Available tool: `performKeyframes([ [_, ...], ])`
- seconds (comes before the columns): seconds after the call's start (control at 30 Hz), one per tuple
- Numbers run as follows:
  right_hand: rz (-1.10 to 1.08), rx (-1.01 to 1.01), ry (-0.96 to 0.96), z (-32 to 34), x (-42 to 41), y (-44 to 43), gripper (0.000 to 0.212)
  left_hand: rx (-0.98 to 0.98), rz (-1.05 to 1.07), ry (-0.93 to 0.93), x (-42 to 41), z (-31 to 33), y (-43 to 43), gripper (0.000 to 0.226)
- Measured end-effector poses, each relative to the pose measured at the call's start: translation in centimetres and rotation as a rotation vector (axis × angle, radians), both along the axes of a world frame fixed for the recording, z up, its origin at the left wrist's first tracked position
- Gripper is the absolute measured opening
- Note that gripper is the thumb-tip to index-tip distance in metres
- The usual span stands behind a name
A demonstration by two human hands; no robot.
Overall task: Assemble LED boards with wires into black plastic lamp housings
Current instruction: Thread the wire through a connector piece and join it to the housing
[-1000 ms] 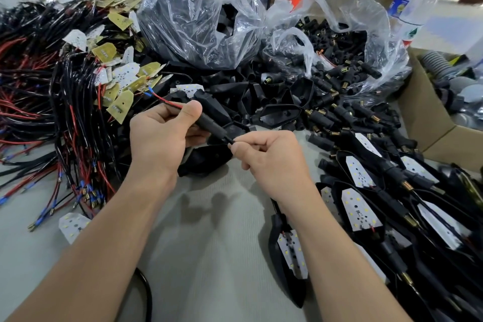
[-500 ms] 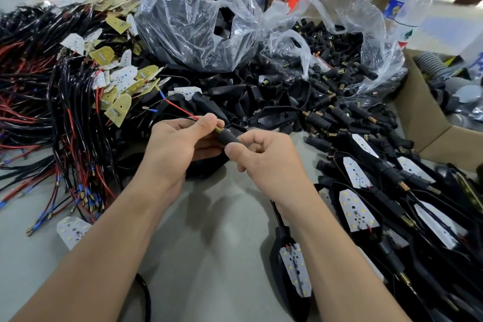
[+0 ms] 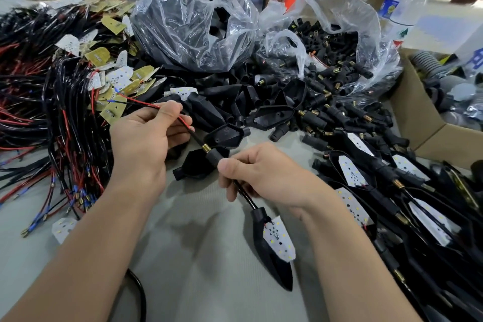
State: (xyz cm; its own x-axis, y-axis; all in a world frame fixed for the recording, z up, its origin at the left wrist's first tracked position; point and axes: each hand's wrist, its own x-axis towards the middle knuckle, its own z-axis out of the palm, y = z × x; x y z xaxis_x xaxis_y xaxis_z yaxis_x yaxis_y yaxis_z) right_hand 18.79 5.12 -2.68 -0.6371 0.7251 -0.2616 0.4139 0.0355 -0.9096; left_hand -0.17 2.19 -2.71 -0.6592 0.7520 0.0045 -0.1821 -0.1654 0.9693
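Hands over a grey table, head view. Left hand pinches a red-and-black wire pair between thumb and curled fingers. The pair's free ends, one tipped blue, point up and left toward the harness heap. Right hand, near it and lower right, grips a black stem between thumb and forefinger, with the other fingers curled under. The stem's brass end faces the left hand, and a black cable spans the gap between the hands into that end.

Below the right hand the cable comes out again and enters a black housing. This housing lies on the table with its pointed tip toward the viewer and a white LED board in its open face.

Empty housings lie loose just behind the hands.

- Left: a harness heap of black and red wires with yellow and white boards.
- Rear: a clear bag of housings and a clear bag of stems.
- Right: finished lamps piled together, a cardboard box and two bottles.
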Motion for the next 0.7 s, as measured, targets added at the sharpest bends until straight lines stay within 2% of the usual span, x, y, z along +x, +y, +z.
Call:
performKeyframes([
  [0.23,0.090,-0.101,0.000,0.5,0.5,-0.4,0.038,0.019,0.032,-0.028,-1.1,0.3,-0.1,0.014],
  [0.47,0.105,0.014,-0.135,0.4,0.9,-0.1,0.018,0.104,0.042,-0.211,-1.8,0.6,-0.1,0.016],
  [0.7,-0.063,0.152,-0.152,0.5,0.9,0.2,0.022,0.153,0.035,-0.251,-2.9,0.5,0.1,0.016],
])
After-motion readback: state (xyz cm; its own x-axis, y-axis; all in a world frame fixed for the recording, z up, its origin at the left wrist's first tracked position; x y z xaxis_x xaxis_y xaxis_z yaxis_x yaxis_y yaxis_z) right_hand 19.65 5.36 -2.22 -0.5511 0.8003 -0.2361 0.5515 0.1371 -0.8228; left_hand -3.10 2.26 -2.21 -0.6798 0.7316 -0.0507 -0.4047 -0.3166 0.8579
